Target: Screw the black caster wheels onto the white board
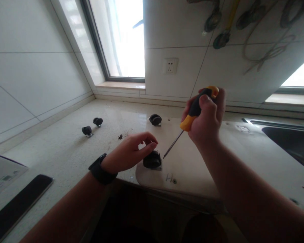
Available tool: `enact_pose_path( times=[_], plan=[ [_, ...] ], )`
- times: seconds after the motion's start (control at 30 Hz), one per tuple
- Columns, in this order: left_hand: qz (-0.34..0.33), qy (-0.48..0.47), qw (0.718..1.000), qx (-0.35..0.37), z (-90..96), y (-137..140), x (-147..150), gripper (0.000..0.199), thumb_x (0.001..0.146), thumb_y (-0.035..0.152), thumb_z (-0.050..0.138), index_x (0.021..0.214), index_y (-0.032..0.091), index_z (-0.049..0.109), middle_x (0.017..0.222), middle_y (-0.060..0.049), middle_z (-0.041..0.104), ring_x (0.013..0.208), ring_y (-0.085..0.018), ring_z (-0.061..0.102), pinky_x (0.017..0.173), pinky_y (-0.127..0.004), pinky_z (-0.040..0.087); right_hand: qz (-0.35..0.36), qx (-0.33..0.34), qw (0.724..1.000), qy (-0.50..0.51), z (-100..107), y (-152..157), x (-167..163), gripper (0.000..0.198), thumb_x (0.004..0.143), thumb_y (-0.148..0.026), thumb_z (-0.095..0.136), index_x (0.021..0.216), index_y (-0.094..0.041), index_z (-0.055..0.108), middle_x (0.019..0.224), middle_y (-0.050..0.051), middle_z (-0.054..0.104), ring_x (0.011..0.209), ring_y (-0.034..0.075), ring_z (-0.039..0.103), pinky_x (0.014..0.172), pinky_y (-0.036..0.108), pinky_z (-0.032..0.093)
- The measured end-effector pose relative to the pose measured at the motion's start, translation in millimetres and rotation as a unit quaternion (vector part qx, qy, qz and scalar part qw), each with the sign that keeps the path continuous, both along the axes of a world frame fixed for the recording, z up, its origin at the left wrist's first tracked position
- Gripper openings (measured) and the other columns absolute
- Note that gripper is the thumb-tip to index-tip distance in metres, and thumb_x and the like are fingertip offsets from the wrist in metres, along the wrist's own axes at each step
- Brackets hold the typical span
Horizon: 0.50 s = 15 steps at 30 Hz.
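Observation:
My right hand [206, 118] grips the yellow and black handle of a screwdriver [192, 113]. Its shaft slants down to the left, and the tip is close to the right edge of a black caster wheel [152, 160]. That caster sits on its metal plate near the rounded corner of a white board [192, 168]. Just above the wheel is my left hand [131, 150], with a dark watch on the wrist. Its thumb and fingertips come together in a loose pinch; whatever they hold is too small or hidden to name. Another caster [155, 119] stands at the board's far corner.
Two loose casters [97, 121] lie on the speckled counter [73, 148] at left, with a small pile of dark screws [120, 136] nearby. A long black object [22, 202] and a white box [3, 175] are at lower left. A dark sink [291, 145] lies right.

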State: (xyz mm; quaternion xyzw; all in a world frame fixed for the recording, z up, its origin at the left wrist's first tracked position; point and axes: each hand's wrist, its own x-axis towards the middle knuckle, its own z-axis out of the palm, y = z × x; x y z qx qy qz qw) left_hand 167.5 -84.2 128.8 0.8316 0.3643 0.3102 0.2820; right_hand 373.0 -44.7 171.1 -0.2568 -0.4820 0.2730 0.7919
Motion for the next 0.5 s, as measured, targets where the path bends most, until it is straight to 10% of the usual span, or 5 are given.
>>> enact_pose_path(
  times=[0.5],
  plan=[
    [-0.001,-0.016,0.999,-0.039,-1.1,0.2,3.2,0.022,0.1,0.039,0.054,0.106,0.022,0.068,0.097,-0.005,0.071,0.088,-0.018,0.068,0.073,-0.031,0.056,0.062,-0.015,0.998,0.005,-13.6,-7.7,-12.1,0.019,0.083,-0.041,0.067,0.094,-0.031,0.055,0.07,-0.005,0.052,0.057,0.009,0.053,0.048,0.02,0.04]
  ],
)
